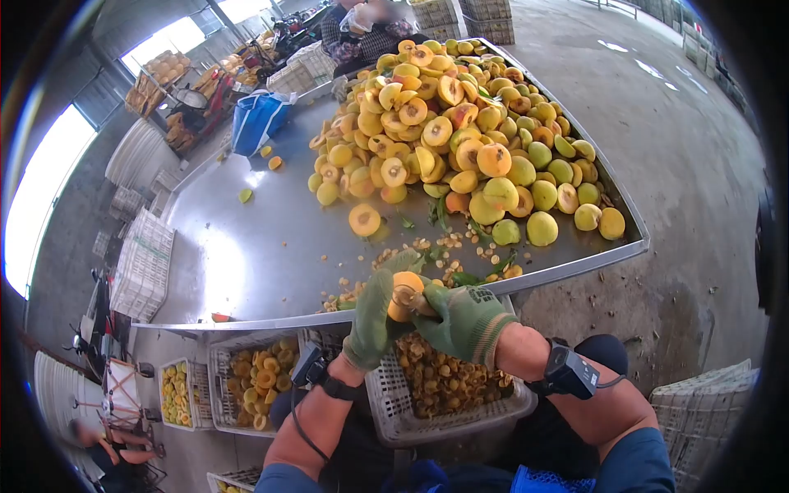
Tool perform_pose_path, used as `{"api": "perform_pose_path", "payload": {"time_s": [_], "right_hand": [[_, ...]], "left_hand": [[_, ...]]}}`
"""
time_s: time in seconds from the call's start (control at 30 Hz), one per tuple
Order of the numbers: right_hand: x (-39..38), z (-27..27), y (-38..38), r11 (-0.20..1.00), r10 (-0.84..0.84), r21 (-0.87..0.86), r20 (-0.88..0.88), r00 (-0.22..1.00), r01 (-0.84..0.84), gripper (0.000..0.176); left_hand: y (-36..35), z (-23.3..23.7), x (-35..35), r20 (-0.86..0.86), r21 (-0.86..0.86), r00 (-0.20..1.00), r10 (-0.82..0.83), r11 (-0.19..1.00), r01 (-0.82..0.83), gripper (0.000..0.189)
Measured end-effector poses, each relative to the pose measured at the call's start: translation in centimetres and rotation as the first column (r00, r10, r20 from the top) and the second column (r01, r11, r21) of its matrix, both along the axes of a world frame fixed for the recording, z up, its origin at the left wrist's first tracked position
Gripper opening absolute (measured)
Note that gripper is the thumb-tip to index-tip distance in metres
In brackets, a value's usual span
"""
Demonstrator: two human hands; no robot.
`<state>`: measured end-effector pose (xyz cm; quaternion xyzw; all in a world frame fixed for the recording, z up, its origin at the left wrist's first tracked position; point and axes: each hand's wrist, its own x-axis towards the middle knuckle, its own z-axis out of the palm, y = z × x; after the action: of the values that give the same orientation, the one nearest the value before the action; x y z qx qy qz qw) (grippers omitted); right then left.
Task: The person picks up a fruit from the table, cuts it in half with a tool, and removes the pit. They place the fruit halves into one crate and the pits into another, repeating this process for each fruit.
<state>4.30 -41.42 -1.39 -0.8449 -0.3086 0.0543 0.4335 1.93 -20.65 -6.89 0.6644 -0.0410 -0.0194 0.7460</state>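
Note:
My left hand (370, 319), in a green glove, is closed around a cut yellow peach (406, 284) just past the table's near edge. My right hand (462, 322), gloved alike, has its fingers closed right against the peach's lower side. A small brownish thing shows between its fingertips and the fruit; whether it is a pit or a tool I cannot make out. Under both hands stands a grey plastic crate (394, 423) holding many brown pits and scraps (452, 382).
A metal table (271, 271) carries a large heap of halved and whole peaches (444, 123), with loose pits and leaves near its front edge. A blue bag (256, 123) lies at the left. Crates of peaches (261, 382) stand at lower left. A person (362, 37) sits across the table.

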Motion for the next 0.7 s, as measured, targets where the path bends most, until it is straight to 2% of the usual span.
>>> {"api": "perform_pose_path", "payload": {"time_s": [0.03,0.1,0.17,0.23,0.3,0.4,0.47,0.57,0.7], "right_hand": [[0.0,0.0,-0.1,1.0,0.004,0.007,0.019,1.0,-0.004,0.029],[-0.1,-0.2,-0.1,1.0,0.012,0.006,0.033,0.999,-0.012,0.028],[-0.1,-0.2,-0.2,1.0,0.015,-0.008,0.025,1.0,-0.015,0.028],[-0.1,0.6,-0.6,0.997,0.038,-0.072,-0.031,0.999,-0.04,0.029],[-0.1,1.0,-0.6,0.993,0.055,-0.104,-0.058,0.997,-0.061,0.031],[-0.1,0.8,-0.6,0.993,0.058,-0.103,-0.03,0.998,-0.061,0.03],[-0.3,0.7,-0.5,0.995,0.048,-0.093,0.013,0.999,-0.047,0.029],[-0.3,0.2,-0.3,0.993,0.03,-0.111,0.001,1.0,-0.03,0.03],[-0.7,-0.2,0.0,0.996,-0.009,-0.09,0.058,0.998,0.015,0.024]], "left_hand": [[0.1,-0.3,0.0,0.0,0.027,1.0,0.013,1.0,-0.013,0.06],[-1.6,2.8,-0.4,-0.118,-0.171,0.993,0.0,0.985,-0.02,0.067],[-1.1,2.3,-0.2,-0.056,-0.054,0.998,-0.004,0.999,0.001,0.067],[-1.0,2.0,-0.2,-0.074,-0.086,0.997,-0.016,0.996,0.009,0.066],[-1.7,3.2,-0.4,-0.17,-0.267,0.985,-0.035,0.963,-0.012,0.066],[-1.6,3.4,-0.6,-0.164,-0.208,0.985,-0.055,0.978,0.02,0.064],[-1.1,2.0,-0.3,-0.118,-0.025,0.993,-0.009,1.0,0.006,0.064],[-0.7,1.0,-0.3,-0.01,0.136,1.0,-0.017,0.991,0.018,0.049],[-0.6,1.9,-0.1,0.209,0.347,0.973,-0.101,0.938,0.023,0.05]]}}
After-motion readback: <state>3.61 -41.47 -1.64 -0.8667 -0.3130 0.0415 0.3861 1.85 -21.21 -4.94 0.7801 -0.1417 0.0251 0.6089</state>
